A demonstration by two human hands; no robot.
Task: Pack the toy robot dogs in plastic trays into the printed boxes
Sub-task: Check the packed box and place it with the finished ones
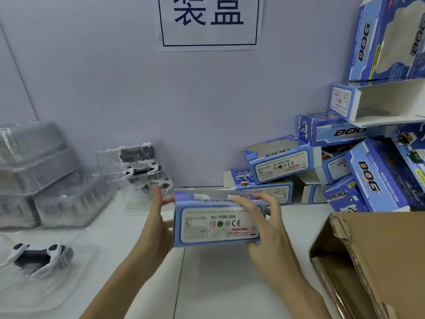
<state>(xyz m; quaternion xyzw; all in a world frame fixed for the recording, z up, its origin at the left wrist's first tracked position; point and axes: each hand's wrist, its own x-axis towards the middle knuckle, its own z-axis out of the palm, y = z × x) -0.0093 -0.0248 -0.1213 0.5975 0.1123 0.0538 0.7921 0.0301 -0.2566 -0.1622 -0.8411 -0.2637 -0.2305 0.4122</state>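
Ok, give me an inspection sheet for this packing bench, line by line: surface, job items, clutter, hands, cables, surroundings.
Surface: white table, bare in the middle.
Job's things: printed box held above the table, label side towards the camera; toy robot dog in plastic tray at front left; two more trayed dogs stacked by the wall; pile of printed boxes at right, some with open ends.
Clutter: stack of clear trays at far left, blurred; brown carton at front right, flap open.
Grippers: left hand on the box's left end; right hand gripping its right end.
Cables: nothing seen.
Surroundings: pale wall with a paper sign bearing printed characters.
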